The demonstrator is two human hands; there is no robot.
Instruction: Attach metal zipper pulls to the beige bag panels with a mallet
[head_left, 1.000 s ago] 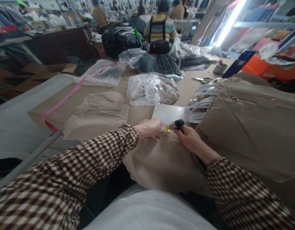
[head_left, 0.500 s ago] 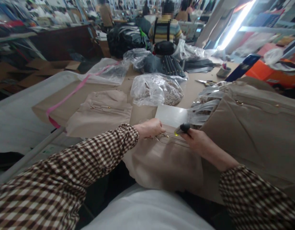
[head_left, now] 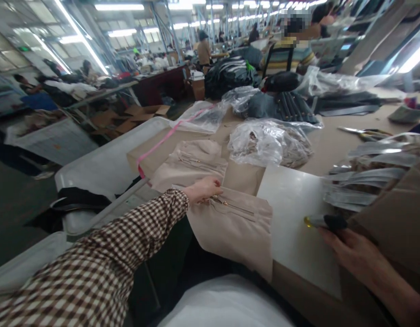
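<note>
My left hand (head_left: 206, 188) is closed in a pinch on the left end of a beige fabric panel (head_left: 235, 236), beside its zipper (head_left: 237, 208) with a small gold-coloured pull. The panel lies partly over a smooth white board (head_left: 292, 195), and its lower part hangs past the table edge. My right hand (head_left: 360, 254) is wrapped round a small two-faced mallet (head_left: 321, 221) with a yellow face and a black face, held above the right part of the board. Its handle is hidden by the hand. Another zippered beige panel (head_left: 199, 161) lies just beyond my left hand.
A plastic bag of beige pieces (head_left: 271, 143) sits behind the board. Scissors (head_left: 365, 132) lie at the right, near a stack of beige pieces with clear strips (head_left: 367, 177). A pink ribbon (head_left: 172, 134) crosses the left side. A person in a striped top (head_left: 302, 56) is beyond.
The mallet and my right hand have moved right, away from the zipper, uncovering more of the white board. My left hand has shifted the panel leftward. The view has turned left.
</note>
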